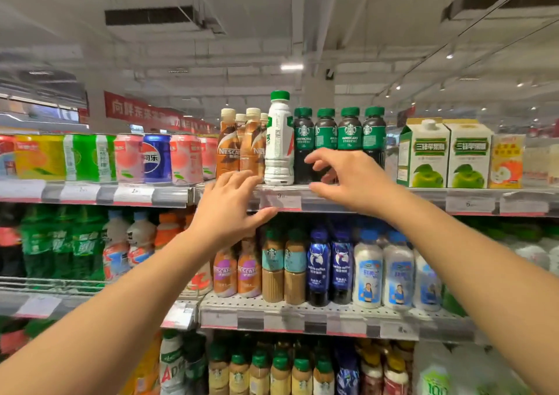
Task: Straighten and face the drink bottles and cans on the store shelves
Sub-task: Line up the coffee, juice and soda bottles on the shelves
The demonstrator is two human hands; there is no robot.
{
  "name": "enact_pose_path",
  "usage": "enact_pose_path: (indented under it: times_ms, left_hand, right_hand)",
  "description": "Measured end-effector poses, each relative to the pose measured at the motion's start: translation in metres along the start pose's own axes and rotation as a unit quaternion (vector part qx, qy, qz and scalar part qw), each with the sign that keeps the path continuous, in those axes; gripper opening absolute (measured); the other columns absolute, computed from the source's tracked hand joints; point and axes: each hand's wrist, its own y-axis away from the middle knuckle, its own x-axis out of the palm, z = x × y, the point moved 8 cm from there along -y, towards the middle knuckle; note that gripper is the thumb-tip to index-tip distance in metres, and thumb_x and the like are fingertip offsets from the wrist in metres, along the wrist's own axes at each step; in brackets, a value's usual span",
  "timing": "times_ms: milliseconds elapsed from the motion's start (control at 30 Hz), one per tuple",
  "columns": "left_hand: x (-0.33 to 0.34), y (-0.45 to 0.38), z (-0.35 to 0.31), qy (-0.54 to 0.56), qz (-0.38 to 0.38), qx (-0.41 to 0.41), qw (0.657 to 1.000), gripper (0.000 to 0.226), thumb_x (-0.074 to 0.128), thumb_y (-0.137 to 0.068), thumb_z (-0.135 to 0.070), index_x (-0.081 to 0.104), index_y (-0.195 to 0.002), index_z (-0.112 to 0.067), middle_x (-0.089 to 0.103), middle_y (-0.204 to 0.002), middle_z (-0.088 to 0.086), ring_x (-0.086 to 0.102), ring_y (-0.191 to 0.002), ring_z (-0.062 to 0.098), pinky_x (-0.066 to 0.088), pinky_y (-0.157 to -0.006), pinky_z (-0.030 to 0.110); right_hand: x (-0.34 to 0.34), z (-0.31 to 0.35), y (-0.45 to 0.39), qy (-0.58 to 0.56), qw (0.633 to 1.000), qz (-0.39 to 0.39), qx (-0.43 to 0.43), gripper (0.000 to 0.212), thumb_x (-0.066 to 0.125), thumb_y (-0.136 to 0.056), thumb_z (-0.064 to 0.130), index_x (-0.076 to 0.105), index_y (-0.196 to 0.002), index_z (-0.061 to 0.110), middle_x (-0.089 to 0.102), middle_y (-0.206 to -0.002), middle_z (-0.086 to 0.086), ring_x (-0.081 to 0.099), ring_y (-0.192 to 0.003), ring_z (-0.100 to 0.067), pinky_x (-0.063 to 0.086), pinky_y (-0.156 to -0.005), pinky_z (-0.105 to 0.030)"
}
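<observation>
Both my forearms reach up at the top shelf (423, 193). My left hand (225, 210) hangs loose, fingers straight, below the Nescafé bottles (239, 148). My right hand (352, 179) spreads, perhaps brushing the dark Starbucks bottles (338, 140), beside the white bottle (279, 140).

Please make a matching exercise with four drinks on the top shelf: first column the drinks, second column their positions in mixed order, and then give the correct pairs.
Column one:
1. white bottle with green cap
2. blue Pepsi can
3. Nescafe bottles
4. green apple cartons

Column two:
A. among pink cans, on the left
B. far right, past the dark Starbucks bottles
C. above the left hand
D. between brown and dark bottles, the tallest

Pairs: 1-D, 2-A, 3-C, 4-B
</observation>
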Motion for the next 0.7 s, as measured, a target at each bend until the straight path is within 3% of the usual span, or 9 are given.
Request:
enact_pose_path:
  times_ms: [67,233,333,467,567,700]
  left_hand:
    - [0.009,-0.007,0.011,-0.010,-0.017,0.003,1.000,0.078,0.036,-0.088,-0.083,0.041,-0.149,-0.034,0.043,-0.155,-0.005,0.036,-0.143,0.021,0.033,-0.117,0.049]
    - [0.033,-0.002,0.029,0.010,-0.124,0.016,0.992,0.069,0.049,-0.084,-0.077,0.058,-0.132,-0.029,0.057,-0.125,-0.003,0.049,-0.118,0.024,0.034,-0.104,0.045]
    - [0.039,0.001,0.031,0.043,-0.175,0.015,0.983,0.070,0.058,-0.081,-0.076,0.060,-0.131,-0.027,0.057,-0.122,-0.002,0.050,-0.116,0.026,0.035,-0.103,0.047]
    - [0.046,0.003,0.030,0.061,-0.182,0.021,0.981,0.075,0.059,-0.081,-0.076,0.059,-0.136,-0.025,0.056,-0.125,0.001,0.051,-0.118,0.029,0.032,-0.108,0.049]
    - [0.045,0.004,0.029,0.053,-0.181,0.022,0.982,0.076,0.060,-0.081,-0.075,0.058,-0.136,-0.022,0.054,-0.128,0.003,0.049,-0.120,0.030,0.030,-0.111,0.050]
    - [0.043,0.006,0.029,0.045,-0.171,0.019,0.984,0.078,0.061,-0.080,-0.075,0.056,-0.137,-0.022,0.053,-0.131,0.003,0.047,-0.123,0.029,0.030,-0.112,0.050]
  right_hand:
    - [-0.012,0.013,-0.034,0.037,0.999,-0.025,0.001,0.052,0.069,-0.089,0.042,0.053,-0.137,0.032,0.068,-0.126,0.004,0.071,-0.091,-0.014,0.056,-0.092,-0.046]
    - [-0.032,0.029,-0.097,0.143,0.983,-0.108,0.024,0.064,0.063,-0.092,0.045,0.041,-0.148,0.027,0.056,-0.143,-0.004,0.061,-0.120,-0.034,0.049,-0.097,-0.050]
    - [-0.031,0.027,-0.130,0.162,0.980,-0.106,0.055,0.069,0.060,-0.093,0.050,0.036,-0.153,0.026,0.049,-0.150,-0.007,0.055,-0.128,-0.037,0.046,-0.103,-0.052]
    - [-0.018,0.021,-0.163,0.147,0.980,-0.072,0.112,0.079,0.057,-0.094,0.058,0.028,-0.158,0.021,0.045,-0.153,-0.013,0.047,-0.136,-0.037,0.041,-0.106,-0.048]
    - [-0.002,0.019,-0.175,0.159,0.977,-0.052,0.128,0.079,0.057,-0.095,0.059,0.031,-0.156,0.018,0.047,-0.151,-0.015,0.049,-0.134,-0.038,0.043,-0.102,-0.046]
    - [-0.004,0.015,-0.176,0.143,0.977,-0.088,0.128,0.064,0.065,-0.089,0.060,0.046,-0.137,0.021,0.059,-0.128,-0.011,0.059,-0.113,-0.036,0.050,-0.092,-0.048]
